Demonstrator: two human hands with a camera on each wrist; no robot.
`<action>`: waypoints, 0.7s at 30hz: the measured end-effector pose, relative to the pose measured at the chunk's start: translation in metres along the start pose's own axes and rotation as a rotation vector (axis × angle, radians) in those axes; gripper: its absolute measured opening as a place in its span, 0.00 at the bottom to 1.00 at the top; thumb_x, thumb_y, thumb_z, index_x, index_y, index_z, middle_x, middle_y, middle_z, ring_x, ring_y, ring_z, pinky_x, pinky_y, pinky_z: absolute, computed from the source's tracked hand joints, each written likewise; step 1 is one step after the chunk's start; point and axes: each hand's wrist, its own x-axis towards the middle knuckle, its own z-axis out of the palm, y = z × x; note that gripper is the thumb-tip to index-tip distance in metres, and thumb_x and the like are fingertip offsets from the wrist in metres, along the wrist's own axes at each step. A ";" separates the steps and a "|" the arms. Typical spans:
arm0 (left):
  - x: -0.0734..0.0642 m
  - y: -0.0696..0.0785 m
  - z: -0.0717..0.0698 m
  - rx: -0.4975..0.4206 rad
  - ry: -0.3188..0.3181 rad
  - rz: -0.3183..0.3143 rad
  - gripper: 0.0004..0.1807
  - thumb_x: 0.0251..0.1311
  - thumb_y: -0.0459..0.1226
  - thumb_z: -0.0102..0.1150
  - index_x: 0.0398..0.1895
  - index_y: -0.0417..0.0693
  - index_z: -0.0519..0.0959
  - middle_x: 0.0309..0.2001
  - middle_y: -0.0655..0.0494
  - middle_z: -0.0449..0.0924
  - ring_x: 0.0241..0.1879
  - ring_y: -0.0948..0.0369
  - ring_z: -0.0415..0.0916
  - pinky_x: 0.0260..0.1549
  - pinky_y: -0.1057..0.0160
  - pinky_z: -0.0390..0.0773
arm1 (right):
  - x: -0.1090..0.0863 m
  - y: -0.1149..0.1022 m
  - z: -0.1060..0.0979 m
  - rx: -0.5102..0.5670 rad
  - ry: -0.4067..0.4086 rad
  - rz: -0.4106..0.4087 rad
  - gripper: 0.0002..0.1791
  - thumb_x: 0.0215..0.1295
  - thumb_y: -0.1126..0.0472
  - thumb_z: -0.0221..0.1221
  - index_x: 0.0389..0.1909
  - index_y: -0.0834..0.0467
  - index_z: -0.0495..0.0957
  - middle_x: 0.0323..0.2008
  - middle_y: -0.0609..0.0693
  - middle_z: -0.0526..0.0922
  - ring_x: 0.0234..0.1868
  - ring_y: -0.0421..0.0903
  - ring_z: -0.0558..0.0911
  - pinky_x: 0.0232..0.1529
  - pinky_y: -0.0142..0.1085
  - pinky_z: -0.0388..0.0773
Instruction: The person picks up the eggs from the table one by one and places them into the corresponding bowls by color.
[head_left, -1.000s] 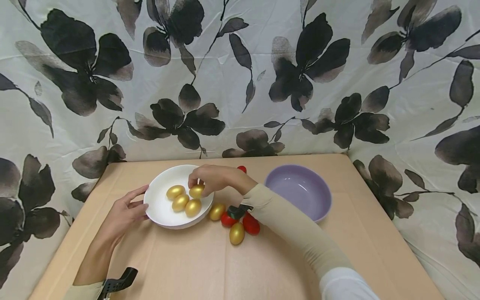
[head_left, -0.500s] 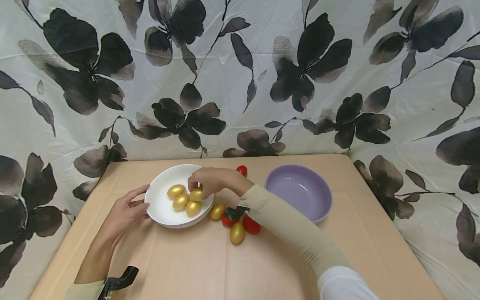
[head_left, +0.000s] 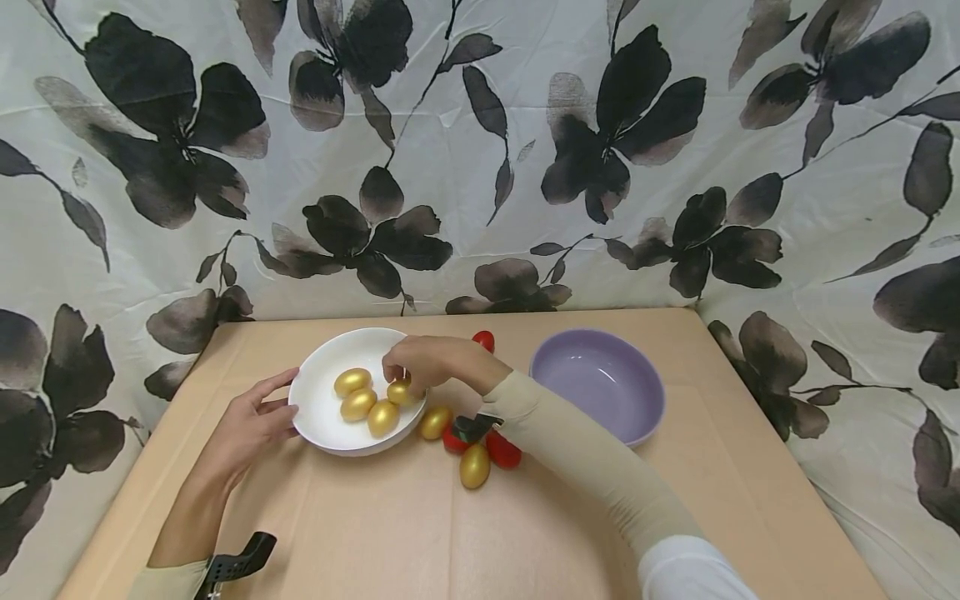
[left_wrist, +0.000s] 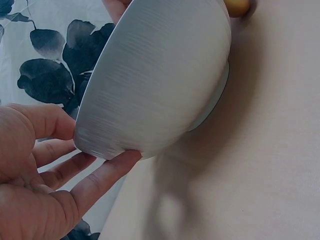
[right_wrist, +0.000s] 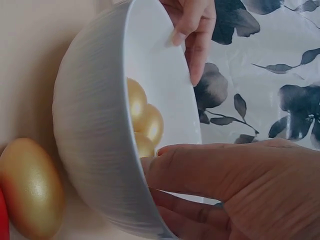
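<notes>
My left hand (head_left: 258, 425) holds the left rim of a white bowl (head_left: 315, 417), its fingertips on the rim and outer wall in the left wrist view. Inside the bowl, my right hand (head_left: 431, 362) pinches a shiny golden egg (head_left: 402, 392) near the right wall. Three more golden eggs (head_left: 353, 382) lie together on the bowl's bottom. From the right wrist, the far rim (right_wrist: 131, 115) partly hides these eggs, and the right fingertips dip behind it.
Right of the bowl, two golden eggs (head_left: 474, 467) and red eggs (head_left: 503, 450) lie on the table (head_left: 360, 525), partly under my right wrist. Another red egg (head_left: 484, 340) sits farther back. A purple bowl (head_left: 600, 379) stands at the right. Floral cloth (head_left: 480, 167) hangs behind the table.
My right hand has shifted slightly right with the golden egg in its fingers. Two of the other eggs in the bowl have shifted slightly left. The left hand stays at the rim.
</notes>
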 end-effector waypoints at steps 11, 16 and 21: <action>0.000 0.000 0.000 -0.009 -0.003 0.015 0.37 0.70 0.28 0.55 0.79 0.38 0.55 0.71 0.25 0.60 0.47 0.72 0.80 0.42 0.60 0.87 | -0.029 0.013 -0.006 0.244 0.093 -0.068 0.17 0.64 0.68 0.67 0.54 0.62 0.82 0.52 0.57 0.85 0.54 0.52 0.83 0.54 0.28 0.79; 0.000 -0.001 0.000 -0.002 -0.002 0.016 0.36 0.70 0.29 0.55 0.79 0.38 0.55 0.70 0.24 0.61 0.46 0.71 0.81 0.42 0.60 0.87 | -0.038 0.021 -0.004 0.324 0.123 -0.056 0.16 0.63 0.68 0.68 0.51 0.60 0.82 0.51 0.58 0.85 0.54 0.53 0.84 0.53 0.27 0.80; 0.001 -0.002 -0.001 0.006 0.003 0.011 0.37 0.70 0.29 0.55 0.79 0.38 0.55 0.71 0.24 0.61 0.47 0.70 0.81 0.43 0.60 0.87 | -0.048 0.023 -0.003 0.364 0.142 -0.044 0.16 0.62 0.68 0.68 0.51 0.59 0.82 0.48 0.53 0.86 0.53 0.52 0.85 0.54 0.29 0.81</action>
